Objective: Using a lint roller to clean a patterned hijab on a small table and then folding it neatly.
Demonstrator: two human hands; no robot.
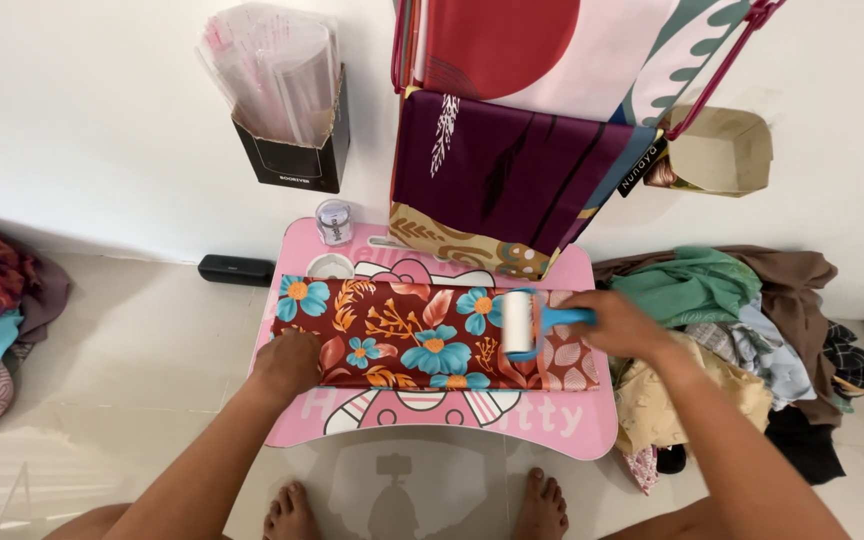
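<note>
At the bottom centre of the frame the person's bare feet (pixel 292 510) are standing on the pale tiled floor (pixel 122 350), just short of the table edge. Both forearms are reaching up the frame from there.

The left hand (pixel 287 362) is lying flat, palm down, on the left end of the folded floral cloth (pixel 422 335); it is grasping nothing, and in my judgement it is pinning the cloth so that it does not slide. The right hand (pixel 620 322), right of centre, is wrapped around the blue handle of the lint roller (pixel 520 322), whose white drum is resting on the cloth towards its right end.

The cloth is lying lengthwise across the middle of the small pink table (pixel 572 425), at the centre of the frame. It is dark red-brown with teal and orange flowers and orange leaves, folded into a neat flat band; the right end is showing a paler patterned panel.

Further up, at the table's back edge, a small clear jar (pixel 333 221) and a white tape roll (pixel 330 266) are sitting. A black box (pixel 237 270) is lying on the floor to the left. To the right a heap of mixed clothes (pixel 732 310) is piling up. At the top, folded cloths are hanging on a pink rack (pixel 512 150), and a black holder of clear plastic bags (pixel 287 100) is fixed to the wall.
</note>
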